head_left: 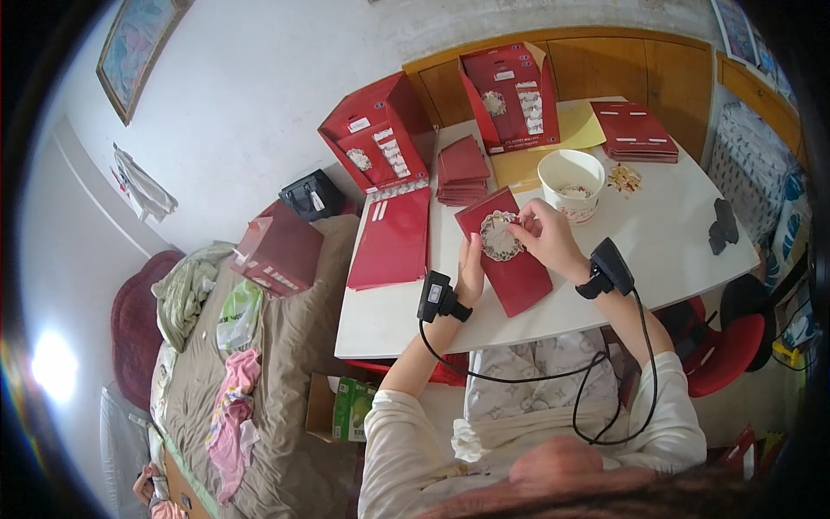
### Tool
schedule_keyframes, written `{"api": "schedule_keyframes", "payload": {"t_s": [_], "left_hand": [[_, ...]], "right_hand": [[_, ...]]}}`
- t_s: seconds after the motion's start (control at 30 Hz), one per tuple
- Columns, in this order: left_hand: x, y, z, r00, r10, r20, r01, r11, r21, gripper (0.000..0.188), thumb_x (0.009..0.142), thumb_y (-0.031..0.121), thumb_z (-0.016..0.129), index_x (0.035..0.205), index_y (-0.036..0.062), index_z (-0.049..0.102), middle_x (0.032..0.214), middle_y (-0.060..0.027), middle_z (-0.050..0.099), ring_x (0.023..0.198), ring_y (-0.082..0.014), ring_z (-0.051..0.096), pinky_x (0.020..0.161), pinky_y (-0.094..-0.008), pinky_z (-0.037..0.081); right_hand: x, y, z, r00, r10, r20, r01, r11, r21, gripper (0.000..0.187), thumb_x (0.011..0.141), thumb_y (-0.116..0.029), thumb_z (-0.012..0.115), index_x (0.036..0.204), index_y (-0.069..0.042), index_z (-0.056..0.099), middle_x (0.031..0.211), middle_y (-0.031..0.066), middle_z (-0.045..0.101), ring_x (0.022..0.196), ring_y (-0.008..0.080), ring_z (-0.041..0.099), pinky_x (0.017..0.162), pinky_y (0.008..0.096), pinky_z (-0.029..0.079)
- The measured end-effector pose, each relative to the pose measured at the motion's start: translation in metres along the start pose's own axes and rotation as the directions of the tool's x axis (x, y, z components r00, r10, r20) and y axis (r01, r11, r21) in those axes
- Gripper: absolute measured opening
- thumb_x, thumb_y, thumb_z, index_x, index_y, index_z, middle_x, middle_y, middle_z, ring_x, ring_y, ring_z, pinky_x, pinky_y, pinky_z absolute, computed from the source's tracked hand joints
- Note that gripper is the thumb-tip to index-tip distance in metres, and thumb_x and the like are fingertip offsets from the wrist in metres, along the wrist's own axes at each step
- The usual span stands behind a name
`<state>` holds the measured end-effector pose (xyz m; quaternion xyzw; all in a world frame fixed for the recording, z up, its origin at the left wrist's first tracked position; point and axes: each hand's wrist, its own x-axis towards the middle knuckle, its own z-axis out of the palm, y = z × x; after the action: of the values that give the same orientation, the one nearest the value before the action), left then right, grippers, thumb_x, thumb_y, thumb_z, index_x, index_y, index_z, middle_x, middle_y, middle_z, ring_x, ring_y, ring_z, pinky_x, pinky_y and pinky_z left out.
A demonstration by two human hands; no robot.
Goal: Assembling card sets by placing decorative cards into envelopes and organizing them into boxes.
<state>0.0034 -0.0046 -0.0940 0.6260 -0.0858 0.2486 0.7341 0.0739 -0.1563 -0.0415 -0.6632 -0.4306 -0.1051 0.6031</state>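
A flat red card [516, 275] lies on the white table [389, 316] in front of me. On its upper half sits a round white-and-gold paper ornament [500, 238]. My left hand [470, 270] rests on the card's left edge, fingers touching the ornament's lower left. My right hand [546, 235] pinches the ornament's right rim with its fingertips. Both wrists carry a black device with a cable.
A white bowl [571, 183] with small pieces stands behind the card, loose pieces [623, 177] beside it. Stacks of red cards [462, 169] [635, 131], a red sheet [393, 238], open red boxes [378, 134] [510, 95]. A black object [723, 227] lies right. A bed with clothes lies left.
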Motion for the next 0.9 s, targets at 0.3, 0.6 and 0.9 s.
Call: {"api": "schedule_keyframes", "payload": {"t_s": [0.3, 0.6, 0.9], "left_hand": [[0.004, 0.045, 0.027, 0.988, -0.022, -0.150, 0.037, 0.995, 0.095, 0.024, 0.080, 0.012, 0.062, 0.098, -0.0023, 0.056, 0.091, -0.0078, 0.062, 0.079, -0.0117, 0.059, 0.070, -0.0257, 0.048], [0.005, 0.037, 0.028, 0.991, 0.134, 0.029, -0.136, 0.928, 0.346, 0.022, 0.080, 0.008, 0.061, 0.098, -0.0014, 0.056, 0.089, -0.0052, 0.062, 0.077, -0.0096, 0.058, 0.069, -0.0239, 0.047], [-0.001, 0.027, 0.027, 0.992, 0.102, 0.072, -0.116, 0.967, 0.225, 0.022, 0.081, 0.010, 0.060, 0.100, -0.0010, 0.056, 0.092, -0.0044, 0.061, 0.079, -0.0092, 0.057, 0.069, -0.0230, 0.046]], "right_hand": [[-0.006, -0.003, -0.002, 0.994, -0.033, -0.101, 0.038, 0.998, 0.049, 0.031, 0.073, -0.011, 0.068, 0.091, -0.003, 0.045, 0.070, 0.0028, 0.050, 0.059, 0.0089, 0.048, 0.051, 0.0224, 0.040], [-0.009, 0.009, 0.002, 0.991, -0.108, 0.078, 0.077, 0.945, 0.318, 0.043, 0.083, -0.019, 0.057, 0.116, 0.001, 0.038, 0.106, 0.0111, 0.051, 0.094, 0.0167, 0.051, 0.082, 0.0292, 0.040], [-0.017, 0.016, 0.008, 0.992, -0.047, 0.116, -0.018, 0.865, 0.501, 0.040, 0.088, -0.019, 0.051, 0.120, 0.001, 0.038, 0.106, 0.0095, 0.053, 0.097, 0.0141, 0.050, 0.084, 0.0286, 0.041]]}}
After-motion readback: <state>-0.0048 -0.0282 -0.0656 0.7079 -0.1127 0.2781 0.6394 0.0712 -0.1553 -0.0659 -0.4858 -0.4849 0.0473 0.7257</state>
